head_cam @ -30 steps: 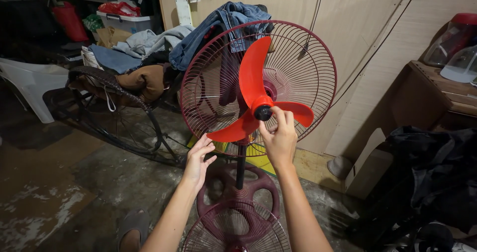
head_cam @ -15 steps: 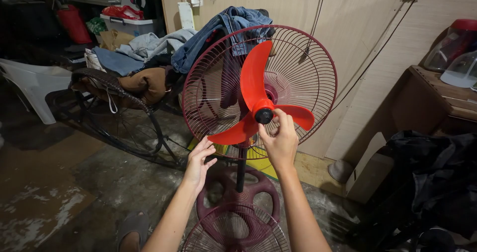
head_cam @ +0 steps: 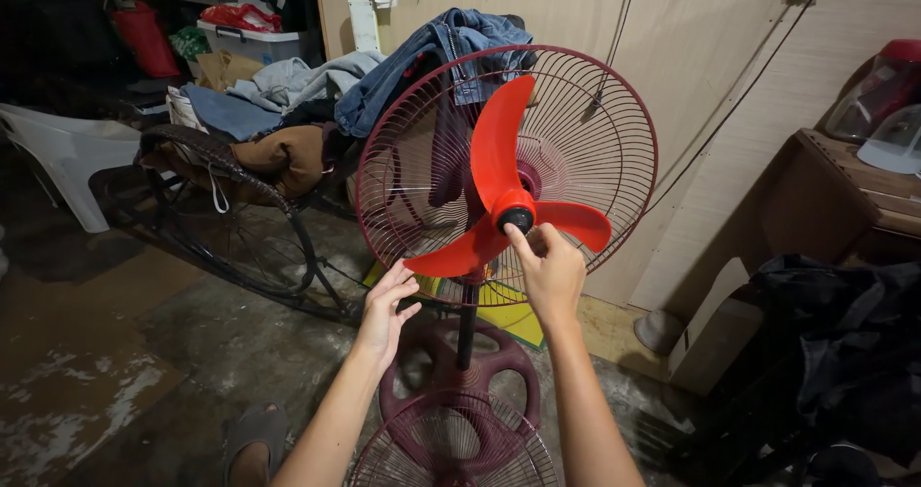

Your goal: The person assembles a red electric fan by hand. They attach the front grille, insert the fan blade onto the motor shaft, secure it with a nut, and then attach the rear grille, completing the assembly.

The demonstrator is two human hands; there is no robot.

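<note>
The right hand (head_cam: pixel 549 271) is at the hub of the red three-bladed fan blade (head_cam: pixel 499 175), its fingertips pinched narrowly on the small black cap (head_cam: pixel 516 220) at the blade's centre. Half a second ago the fingers sat beside and just under the cap with the thumb raised; now the forefinger lies across its lower edge and the hand has curled closer. The blade itself has hardly turned. The left hand (head_cam: pixel 386 307) stays loosely spread, fingers up, its tips against the lowest blade near the bottom left rim of the dark red rear grille (head_cam: pixel 614 113), gripping nothing.

The blade sits in front of that round grille, on top of a black pole (head_cam: pixel 465 329) rising from a dark red base (head_cam: pixel 499 362) with large openings. A second dark red grille (head_cam: pixel 451 449) lies flat on the floor in front of the base, at the lower edge of the view between the forearms.

The concrete floor (head_cam: pixel 192 343) is dark and stained, with pale patches towards the lower left corner. A sandalled foot (head_cam: pixel 251 439) shows there. Behind the fan stands a light plywood wall (head_cam: pixel 691 65) with cables running down it. To the left a wicker rocking chair (head_cam: pixel 221 199) is heaped with clothes (head_cam: pixel 384 65), beside a white plastic chair (head_cam: pixel 58 156). At the right is a wooden table (head_cam: pixel 844 190), with dark cloth (head_cam: pixel 844 324) below it.
</note>
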